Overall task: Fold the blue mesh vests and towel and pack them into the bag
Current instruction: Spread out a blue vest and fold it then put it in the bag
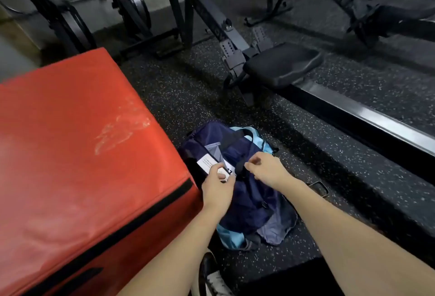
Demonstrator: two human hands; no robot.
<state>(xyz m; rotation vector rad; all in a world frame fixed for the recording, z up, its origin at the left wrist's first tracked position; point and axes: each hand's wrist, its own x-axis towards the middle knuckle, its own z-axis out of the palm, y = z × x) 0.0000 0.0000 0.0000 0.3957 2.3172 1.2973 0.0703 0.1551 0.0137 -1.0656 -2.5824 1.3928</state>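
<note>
Fingers of the left hand (pixel 217 185) curl round a small pale thing at the bag's white label (pixel 208 163); what it is cannot be told, perhaps a tag or zip pull. The right hand (pixel 263 169) has its fingers bent together just at the black strap (pixel 240 166), apparently pinching it, probably to hold the mouth steady while the other hand works the opening. The navy duffel bag (pixel 249 196) lies slumped on the speckled rubber floor (pixel 329 178), pressed against the side of the red padded box (pixel 82 154), within easy reach. Light blue fabric (pixel 259 139) shows at its far and near ends; whether this is bag trim or a vest is unclear. A grey cloth (pixel 274 229), possibly the towel, spills out at the near corner, so packing looks unfinished. A rowing machine seat (pixel 282 65) stands beyond.
</note>
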